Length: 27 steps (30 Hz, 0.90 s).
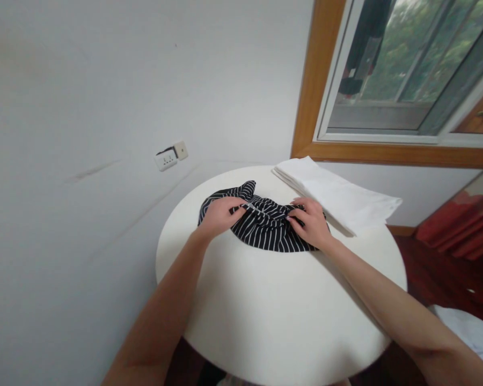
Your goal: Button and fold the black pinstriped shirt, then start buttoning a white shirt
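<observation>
A black cloth garment with thin white stripes (pixel 261 236) lies bunched on the white round table (pixel 265 311). Its exact kind does not show. A gathered edge runs across its middle, and one corner at the back left sticks up. My left hand (pixel 222 215) pinches that edge on the left, thumb and fingers closed on the cloth. On the right, my right hand (pixel 310 222) has its fingers curled and closed on the same gathered edge. The fabric's lower part fans out flat toward me between the two hands.
A folded white cloth or sheet (pixel 338 190) lies at the table's back right, close behind my right hand. A wall with a socket (pixel 166 160) borders the table on the left. A wood-framed window (pixel 394 153) is behind; red fabric (pixel 462 220) hangs at far right.
</observation>
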Motion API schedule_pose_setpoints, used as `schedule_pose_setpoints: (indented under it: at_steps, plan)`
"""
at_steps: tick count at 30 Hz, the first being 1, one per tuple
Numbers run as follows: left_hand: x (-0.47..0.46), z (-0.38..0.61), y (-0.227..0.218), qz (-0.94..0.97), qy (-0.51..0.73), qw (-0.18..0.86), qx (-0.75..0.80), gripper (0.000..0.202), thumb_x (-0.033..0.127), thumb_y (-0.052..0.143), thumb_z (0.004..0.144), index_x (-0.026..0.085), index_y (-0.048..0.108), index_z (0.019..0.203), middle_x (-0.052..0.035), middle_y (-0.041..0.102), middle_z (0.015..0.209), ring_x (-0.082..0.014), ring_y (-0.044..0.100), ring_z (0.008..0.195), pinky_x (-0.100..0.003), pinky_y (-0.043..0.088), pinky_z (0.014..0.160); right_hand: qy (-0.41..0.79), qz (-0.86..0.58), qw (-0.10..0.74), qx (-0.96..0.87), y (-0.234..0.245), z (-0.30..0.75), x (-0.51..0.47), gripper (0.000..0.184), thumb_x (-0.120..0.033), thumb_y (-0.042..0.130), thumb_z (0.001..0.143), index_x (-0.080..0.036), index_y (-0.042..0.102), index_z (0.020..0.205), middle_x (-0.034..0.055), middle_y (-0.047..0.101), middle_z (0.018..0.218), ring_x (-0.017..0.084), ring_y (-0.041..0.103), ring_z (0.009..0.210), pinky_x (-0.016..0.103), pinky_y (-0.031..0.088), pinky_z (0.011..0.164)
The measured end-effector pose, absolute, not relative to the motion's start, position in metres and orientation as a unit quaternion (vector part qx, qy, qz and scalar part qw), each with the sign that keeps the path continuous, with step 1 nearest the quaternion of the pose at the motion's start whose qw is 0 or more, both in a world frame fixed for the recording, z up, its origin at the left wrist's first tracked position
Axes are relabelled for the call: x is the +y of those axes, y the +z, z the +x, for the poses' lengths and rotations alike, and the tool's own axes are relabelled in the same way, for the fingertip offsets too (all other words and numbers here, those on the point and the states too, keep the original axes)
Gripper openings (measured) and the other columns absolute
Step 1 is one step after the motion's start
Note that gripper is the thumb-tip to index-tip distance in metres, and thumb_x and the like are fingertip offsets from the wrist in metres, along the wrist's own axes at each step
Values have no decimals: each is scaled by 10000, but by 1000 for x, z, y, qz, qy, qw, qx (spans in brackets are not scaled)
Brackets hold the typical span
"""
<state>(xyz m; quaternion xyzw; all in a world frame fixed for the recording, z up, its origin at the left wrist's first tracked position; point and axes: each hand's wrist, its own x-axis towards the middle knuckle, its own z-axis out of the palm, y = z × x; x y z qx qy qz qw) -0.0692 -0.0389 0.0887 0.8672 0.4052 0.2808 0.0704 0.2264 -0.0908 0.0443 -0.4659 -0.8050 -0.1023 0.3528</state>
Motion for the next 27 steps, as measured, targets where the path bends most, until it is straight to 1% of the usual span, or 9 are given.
schedule_pose_setpoints:
  at_steps: [3, 5, 8, 11, 13, 16, 19, 23, 27]
  plan:
    - [-56, -73, 104, 913, 59, 325, 238, 341, 460, 536, 865, 179, 698, 758, -4, 662, 719, -146, 592, 699, -232, 447, 643, -8, -423, 346, -838, 61, 238, -102, 206, -367, 547, 903, -217, 661, 820, 69, 653, 1131, 257, 542, 1166, 446, 398, 1012]
    - [-65, -69, 108, 882, -96, 436, 152, 380, 499, 571, 850, 172, 689, 698, -4, 635, 630, -137, 588, 635, -219, 439, 583, 83, -416, 324, -846, 68, 242, -102, 233, -388, 512, 929, -217, 663, 882, 56, 688, 1023, 211, 618, 1023, 382, 472, 926]
    - [-75, -56, 108, 786, -236, 562, 100, 382, 530, 567, 857, 201, 717, 980, -27, 713, 754, -173, 676, 734, -243, 507, 644, 100, -439, 318, -834, 68, 245, -97, 308, -422, 556, 906, -222, 642, 1125, 74, 678, 1105, 213, 617, 1031, 389, 477, 931]
    - [-72, -47, 101, 757, -197, 613, 113, 495, 515, 536, 886, 211, 584, 1273, -59, 748, 879, -200, 710, 839, -310, 545, 756, 54, -439, 275, -854, 58, 245, -91, 321, -393, 621, 869, -239, 670, 1146, 83, 678, 1094, 232, 603, 1042, 413, 459, 944]
    - [-63, -46, 92, 806, -25, 561, 188, 477, 487, 479, 923, 195, 558, 1291, -70, 750, 914, -190, 706, 869, -337, 537, 821, 31, -470, 257, -844, 49, 243, -86, 218, -357, 597, 884, -242, 733, 1009, 75, 695, 960, 225, 623, 935, 391, 480, 868]
    - [-46, -50, 75, 877, 180, 346, 280, 444, 466, 482, 924, 208, 570, 1274, -85, 698, 1141, -194, 634, 1085, -382, 446, 1002, 29, -536, 305, -787, 31, 236, -78, 242, -328, 535, 913, -231, 750, 965, 70, 704, 902, 215, 641, 867, 358, 491, 805]
    - [-32, -59, 60, 930, 115, 216, 275, 574, 524, 601, 837, 228, 541, 1325, -99, 527, 1401, -245, 447, 1323, -412, 298, 1133, 61, -565, 383, -728, 13, 230, -69, 309, -315, 462, 937, -198, 740, 1001, 80, 725, 936, 220, 658, 906, 364, 497, 848]
    - [-18, -71, 47, 937, 44, 157, 310, 828, 566, 695, 732, 244, 406, 1438, -125, 348, 1528, -302, 302, 1412, -450, 253, 1147, 37, -577, 471, -666, 2, 233, -61, 363, -326, 423, 943, -164, 686, 1134, 124, 674, 1173, 245, 595, 1142, 428, 431, 1019]
    - [-2, -77, 37, 918, 132, 80, 364, 445, 438, 591, 857, 237, 607, 1254, -104, 471, 1442, -269, 406, 1339, -440, 286, 1121, -17, -534, 461, -709, 11, 231, -72, 450, -359, 479, 930, -182, 539, 1338, 142, 476, 1429, 245, 418, 1344, 459, 339, 1110]
